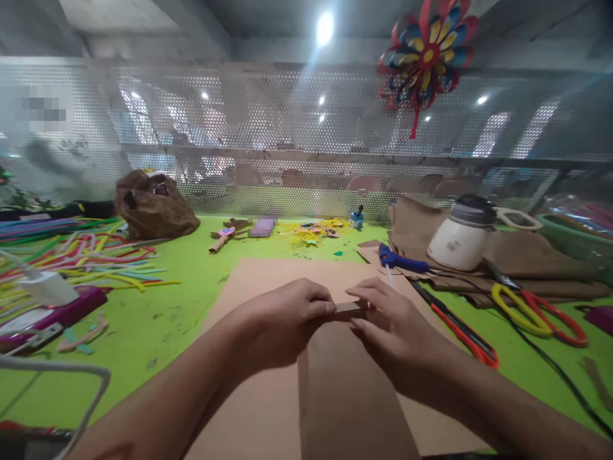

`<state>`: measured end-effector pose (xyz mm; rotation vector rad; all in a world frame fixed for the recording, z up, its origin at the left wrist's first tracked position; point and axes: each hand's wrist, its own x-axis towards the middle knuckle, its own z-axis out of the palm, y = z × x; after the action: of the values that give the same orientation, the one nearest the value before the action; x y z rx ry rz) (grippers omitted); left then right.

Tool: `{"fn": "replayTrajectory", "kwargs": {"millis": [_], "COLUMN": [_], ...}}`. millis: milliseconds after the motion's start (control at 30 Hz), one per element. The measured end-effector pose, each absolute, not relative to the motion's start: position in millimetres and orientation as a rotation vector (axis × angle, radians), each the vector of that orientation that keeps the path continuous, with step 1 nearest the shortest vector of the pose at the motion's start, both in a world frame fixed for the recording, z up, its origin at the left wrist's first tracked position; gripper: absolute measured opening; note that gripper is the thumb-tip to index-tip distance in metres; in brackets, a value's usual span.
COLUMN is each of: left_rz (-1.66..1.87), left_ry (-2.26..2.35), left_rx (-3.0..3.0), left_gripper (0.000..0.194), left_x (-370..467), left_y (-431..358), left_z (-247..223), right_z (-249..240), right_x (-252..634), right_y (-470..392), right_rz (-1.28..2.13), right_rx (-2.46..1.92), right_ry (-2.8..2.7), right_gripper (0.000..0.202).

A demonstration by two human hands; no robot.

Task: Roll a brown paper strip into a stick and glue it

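A strip of brown paper (354, 390) lies lengthwise over a larger tan sheet (258, 409) in front of me. Its far end is turned up into a narrow flat fold (347, 307) between my hands. My left hand (292, 313) pinches the left part of this fold, thumb against curled fingers. My right hand (390, 319) is at the fold's right end, its thumb below and its fingers above, loosely around the paper. The fingers cover both ends of the fold. A blue hot glue gun (402, 260) lies just beyond my right hand.
At right are a black and orange cutter (464, 332), scissors (541, 313), a white bottle (457, 236) and folded brown paper (527, 252). Colourful pipe cleaners (110, 255) and a purple power strip (81, 313) lie left. A brown bag (153, 207) stands behind.
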<state>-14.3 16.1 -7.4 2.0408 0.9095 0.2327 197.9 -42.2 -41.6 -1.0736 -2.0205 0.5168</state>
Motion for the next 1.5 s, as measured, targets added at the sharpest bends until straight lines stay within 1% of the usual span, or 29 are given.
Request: {"fn": "replayTrajectory", "kwargs": {"millis": [67,133,200,267,433,567,800,967,1100,1200,1333,1433,1500], "left_rz": [0.266,0.299,0.316,0.327,0.395,0.436,0.481,0.506,0.538,0.54,0.535,0.548,0.538], "left_ry": [0.908,0.873,0.851,0.869,0.943,0.945,0.898,0.922,0.921,0.887,0.828,0.873,0.943], "left_rx": [2.073,2.164,2.257,2.334,2.531,2.649,2.666,2.656,2.698,2.689,2.639,2.594,2.556], "left_gripper": [0.029,0.029,0.031,0.032,0.03,0.027,0.031,0.033,0.029,0.024,0.019,0.019,0.023], "left_x": [-13.7,-13.2,-12.2,-10.4,-5.2,-3.6,-4.7,-4.1,-3.0,-3.0,-1.3,-0.4,-1.9], "left_y": [12.0,7.9,3.8,-0.1,-2.7,2.7,3.9,1.9,0.8,1.3,3.2,4.8,5.6], "left_z": [-5.6,-2.3,1.7,4.6,0.1,-9.2,-12.9,-12.2,-10.8,-12.3,-17.3,-18.4,-15.7], "right_z": [-41.6,-42.3,-42.8,-42.4,-37.6,-34.0,-37.0,-33.3,-32.2,-31.4,-26.5,-24.5,-25.4], "right_x": [196.6,193.2,189.6,187.8,191.5,192.3,192.5,191.7,191.9,195.2,198.3,197.4,197.3], "right_y": [-42.6,-44.8,-47.8,-49.6,-47.1,-46.0,-45.1,-45.9,-47.0,-46.0,-45.1,-46.5,-46.8], "right_rz": [0.892,1.253,1.452,1.519,1.421,1.403,1.38,1.328,1.309,1.253,1.083,0.913,0.814], "right_rx": [-1.12,-1.099,-1.039,-1.009,-1.051,-1.04,-0.998,-0.976,-0.938,-0.996,-1.058,-1.074,-1.106], "right_ry": [-1.789,-1.502,-1.304,-1.233,-1.204,-1.161,-1.175,-1.187,-1.198,-1.347,-1.629,-1.785,-1.853], "right_gripper": [0.032,0.032,0.024,0.018,0.011,0.012,0.012,0.009,0.007,0.011,0.011,0.016,0.021]}}
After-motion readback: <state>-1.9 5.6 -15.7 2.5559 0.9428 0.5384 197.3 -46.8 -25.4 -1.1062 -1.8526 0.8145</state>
